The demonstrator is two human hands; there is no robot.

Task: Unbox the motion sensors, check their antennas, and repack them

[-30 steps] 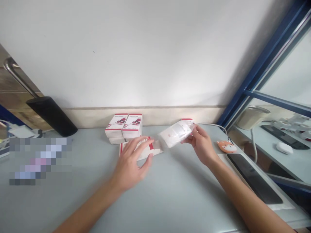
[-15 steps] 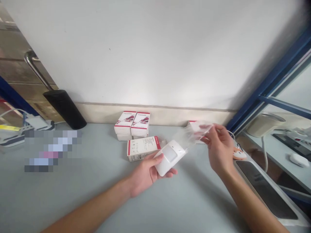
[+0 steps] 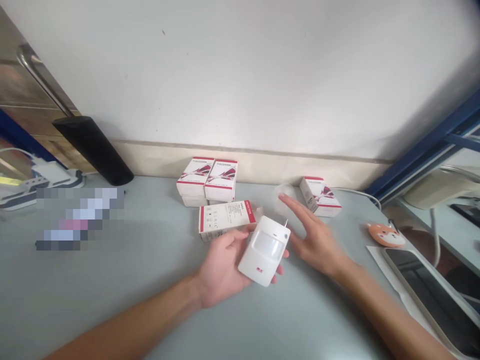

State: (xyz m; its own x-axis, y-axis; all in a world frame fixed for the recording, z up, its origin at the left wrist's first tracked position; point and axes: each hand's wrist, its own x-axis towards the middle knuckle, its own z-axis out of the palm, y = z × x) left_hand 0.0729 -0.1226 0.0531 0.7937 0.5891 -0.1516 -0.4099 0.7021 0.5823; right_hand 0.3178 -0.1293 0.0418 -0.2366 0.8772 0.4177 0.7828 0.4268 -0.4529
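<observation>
My left hand (image 3: 225,267) holds a white motion detector (image 3: 264,252), its fingers curled beneath it. The detector's window faces up, a small red mark shows below the window, and a short metal antenna sticks out at its top corner. To the right of the detector, my right hand (image 3: 313,232) has its fingers stretched out, slightly blurred. Just beyond its fingertips, a crumpled clear plastic bag (image 3: 281,192) lies on the grey table. An opened red and white detector box (image 3: 227,219) lies on its side behind my left hand.
Several red and white boxes (image 3: 208,177) stand stacked by the wall, and another box (image 3: 321,196) is at right. A phone (image 3: 427,295) and an orange animal-faced item (image 3: 386,234) lie at the right. At left are a black cylinder (image 3: 93,150) and a power strip (image 3: 71,181).
The clear bag has come off the detector and my right hand has let go of it. My right hand has moved left and opened. The detector is turned more upright.
</observation>
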